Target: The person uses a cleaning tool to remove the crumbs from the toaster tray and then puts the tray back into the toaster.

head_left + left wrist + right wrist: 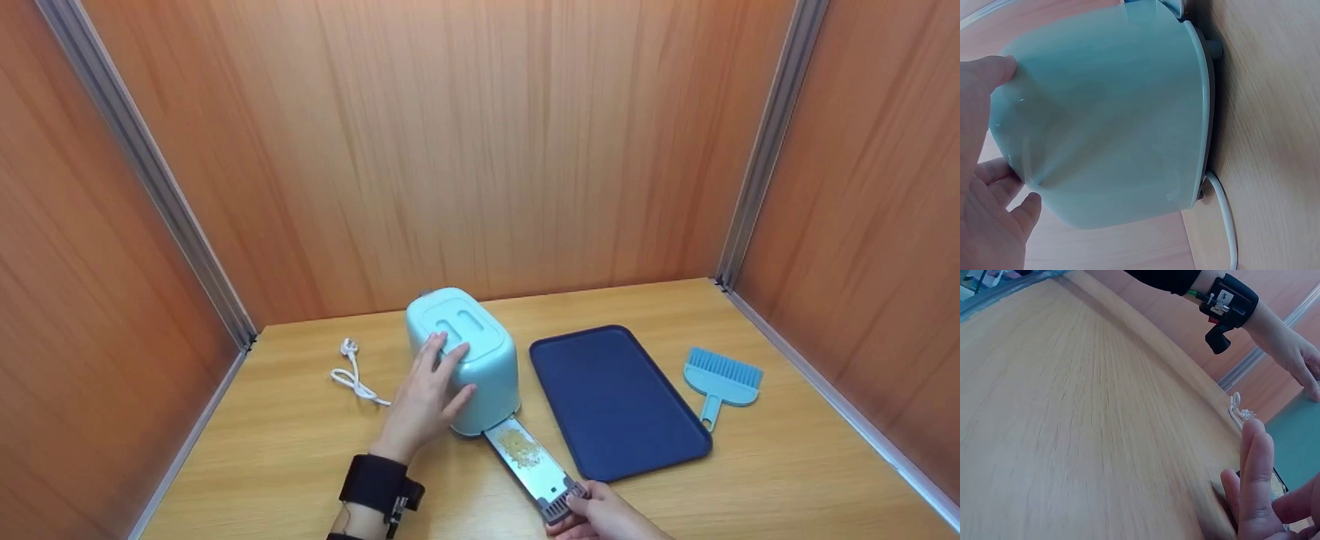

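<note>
Head view: wood-grain panels edge the table; a toaster stands there.

We see 1 wood-grained table. On it we note 1 pale-blue toaster, 1 white cord with plug, 1 navy tray, 1 blue brush.

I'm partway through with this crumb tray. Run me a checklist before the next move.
1. Left hand on the toaster: ok, fingers spread against it.
2. Right hand on the crumb tray: ok, it pinches the slotted outer end.
3. Crumb tray clear of the toaster: not ok, its inner end meets the base.
4. Plug disconnected: ok, it lies loose on the table.
5. Navy tray ready beside the toaster: ok, nothing on it.
6. Crumbs left inside the toaster: cannot tell, interior hidden.
</note>
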A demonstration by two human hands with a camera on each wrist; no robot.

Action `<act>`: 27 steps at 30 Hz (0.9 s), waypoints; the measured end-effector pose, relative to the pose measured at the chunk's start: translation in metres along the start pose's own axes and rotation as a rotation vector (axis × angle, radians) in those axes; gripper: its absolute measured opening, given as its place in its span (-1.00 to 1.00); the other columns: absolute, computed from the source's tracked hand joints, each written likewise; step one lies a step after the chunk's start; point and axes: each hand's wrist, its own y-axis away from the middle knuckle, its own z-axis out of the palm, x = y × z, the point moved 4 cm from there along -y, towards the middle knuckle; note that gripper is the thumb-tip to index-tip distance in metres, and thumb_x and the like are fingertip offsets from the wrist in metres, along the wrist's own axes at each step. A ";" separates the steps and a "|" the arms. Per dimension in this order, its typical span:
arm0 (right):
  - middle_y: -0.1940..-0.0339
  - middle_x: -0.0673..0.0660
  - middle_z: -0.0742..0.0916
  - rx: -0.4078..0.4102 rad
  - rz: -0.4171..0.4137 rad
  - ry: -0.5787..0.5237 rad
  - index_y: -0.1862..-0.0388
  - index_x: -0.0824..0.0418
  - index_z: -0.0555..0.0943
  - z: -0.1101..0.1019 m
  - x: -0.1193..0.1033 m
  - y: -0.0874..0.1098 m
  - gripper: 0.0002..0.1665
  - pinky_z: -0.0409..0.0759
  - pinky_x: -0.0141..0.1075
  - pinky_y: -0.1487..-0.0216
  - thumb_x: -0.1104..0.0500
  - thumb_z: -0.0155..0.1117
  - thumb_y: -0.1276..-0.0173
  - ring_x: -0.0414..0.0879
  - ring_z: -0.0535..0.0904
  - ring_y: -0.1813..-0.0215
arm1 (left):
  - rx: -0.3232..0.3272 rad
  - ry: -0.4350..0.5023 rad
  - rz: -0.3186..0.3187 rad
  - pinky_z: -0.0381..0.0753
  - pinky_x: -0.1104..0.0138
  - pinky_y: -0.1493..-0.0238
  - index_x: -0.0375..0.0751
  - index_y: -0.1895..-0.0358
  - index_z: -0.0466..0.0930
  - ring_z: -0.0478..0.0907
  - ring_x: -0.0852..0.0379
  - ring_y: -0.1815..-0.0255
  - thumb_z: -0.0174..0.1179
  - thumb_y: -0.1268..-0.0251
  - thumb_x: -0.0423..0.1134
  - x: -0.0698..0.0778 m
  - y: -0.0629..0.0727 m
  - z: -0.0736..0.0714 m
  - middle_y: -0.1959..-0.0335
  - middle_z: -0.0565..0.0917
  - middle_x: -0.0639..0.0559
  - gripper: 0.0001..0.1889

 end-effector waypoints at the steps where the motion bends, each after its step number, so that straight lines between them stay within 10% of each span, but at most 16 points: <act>1: 0.04 0.38 0.84 0.001 0.002 -0.007 -0.34 0.47 0.28 0.000 0.001 0.001 -0.65 0.82 -0.26 0.05 0.29 -0.04 -0.74 0.02 0.87 0.12 | -0.003 0.001 -0.004 0.46 -0.29 -0.50 0.14 -0.61 0.37 0.14 -0.32 -0.75 0.33 -0.52 0.10 0.000 0.000 0.000 -0.73 0.20 -0.23 -0.32; 27: 0.00 0.38 0.84 -0.024 -0.031 -0.035 -0.19 0.35 0.38 -0.022 0.007 0.018 -0.79 0.82 -0.25 0.03 0.24 0.00 -0.76 0.02 0.87 0.07 | -0.007 0.003 -0.008 0.45 -0.28 -0.51 0.13 -0.61 0.38 0.14 -0.31 -0.75 0.34 -0.52 0.08 -0.001 -0.001 0.001 -0.73 0.20 -0.23 -0.32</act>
